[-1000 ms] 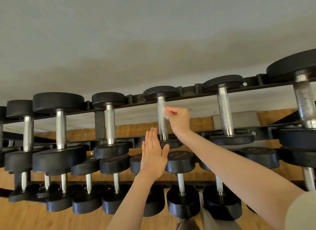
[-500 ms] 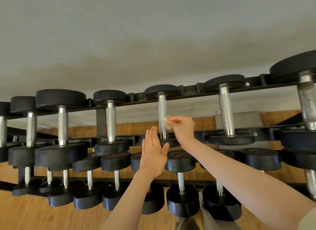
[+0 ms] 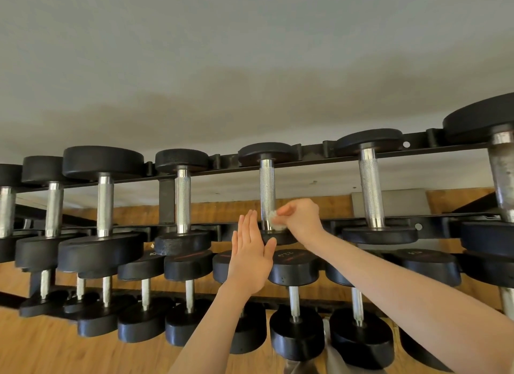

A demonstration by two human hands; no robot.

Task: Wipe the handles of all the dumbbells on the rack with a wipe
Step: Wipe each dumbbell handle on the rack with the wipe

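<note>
Where pinched — wipe [image 3: 276, 220] white, crumpled

The rack [image 3: 311, 158] stands before me with dumbbells in tiers, upper row above, lower rows nearer me. My right hand [image 3: 301, 220] presses the wipe [image 3: 275, 220] against the near end of the middle upper handle [image 3: 267, 190]. My left hand [image 3: 250, 258] hangs just left of it, before the lower dumbbells.
</note>
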